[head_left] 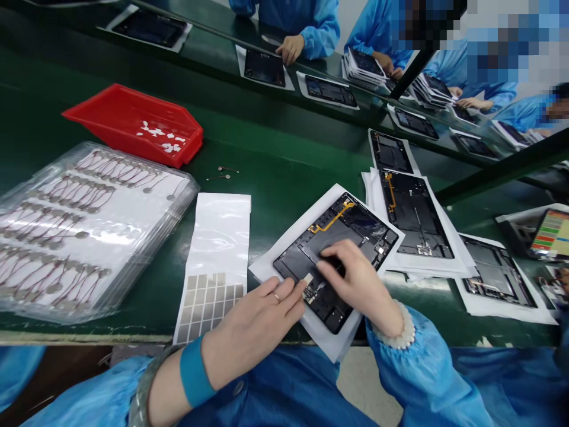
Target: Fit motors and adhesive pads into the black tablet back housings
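Both left hand (253,329) and right hand (358,284) touching tablet chassis (329,237).

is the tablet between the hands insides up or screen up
Insides up: the tablet shows its black inner frame and a yellow flex cable.

Blue smock sleeves (422,367); teal left wristband (195,372); white beaded right cuff (402,329).
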`<action>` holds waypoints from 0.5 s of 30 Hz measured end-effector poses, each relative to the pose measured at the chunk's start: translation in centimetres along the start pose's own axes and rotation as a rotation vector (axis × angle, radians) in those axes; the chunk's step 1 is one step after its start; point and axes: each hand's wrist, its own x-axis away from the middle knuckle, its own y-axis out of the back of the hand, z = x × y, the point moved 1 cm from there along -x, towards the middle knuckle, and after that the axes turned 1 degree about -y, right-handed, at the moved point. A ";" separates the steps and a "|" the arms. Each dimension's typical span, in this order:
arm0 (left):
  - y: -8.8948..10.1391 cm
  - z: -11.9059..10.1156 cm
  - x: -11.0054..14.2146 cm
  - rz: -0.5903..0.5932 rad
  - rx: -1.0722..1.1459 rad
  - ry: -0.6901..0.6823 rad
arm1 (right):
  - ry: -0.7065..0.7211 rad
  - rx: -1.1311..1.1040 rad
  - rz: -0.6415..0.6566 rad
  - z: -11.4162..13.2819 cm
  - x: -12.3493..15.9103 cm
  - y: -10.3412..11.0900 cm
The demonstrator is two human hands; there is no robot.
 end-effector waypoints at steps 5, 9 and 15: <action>0.5 0.7 -1.6 0.011 0.035 -0.035 | 0.012 -0.075 -0.117 -1.9 -0.2 0.2; 0.9 1.8 -2.8 0.053 0.122 -0.094 | 0.055 0.029 -0.083 -2.1 -0.1 -0.7; 1.3 2.4 -3.0 0.066 0.255 -0.030 | 0.058 0.047 -0.061 -2.0 -0.1 -0.8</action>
